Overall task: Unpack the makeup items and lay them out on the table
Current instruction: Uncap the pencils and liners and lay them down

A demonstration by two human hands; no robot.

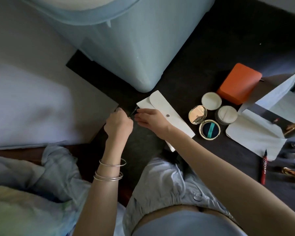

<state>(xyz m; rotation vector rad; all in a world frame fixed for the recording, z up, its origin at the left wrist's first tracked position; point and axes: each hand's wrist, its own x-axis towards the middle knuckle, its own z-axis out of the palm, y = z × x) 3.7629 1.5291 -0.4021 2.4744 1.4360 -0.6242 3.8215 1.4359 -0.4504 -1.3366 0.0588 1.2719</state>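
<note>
A long white pouch [174,114] with a snap button lies on the dark table [203,53]. My right hand [150,117] rests on the pouch's left end, fingers stretched toward its opening. My left hand [118,122] is closed around a thin black pencil-like item [134,111] that pokes out at the pouch's mouth. To the right lie an open gold compact [197,114] with its dark puff [209,129], a round white lid [211,100] and a round jar with a white puff [226,114].
A large pale blue bin [134,48] stands at the back. An orange box [238,83], a flat white pouch [255,133], a red eyeliner pen [264,166] and a gold lipstick [292,172] lie at the right. A white cushion [27,106] fills the left.
</note>
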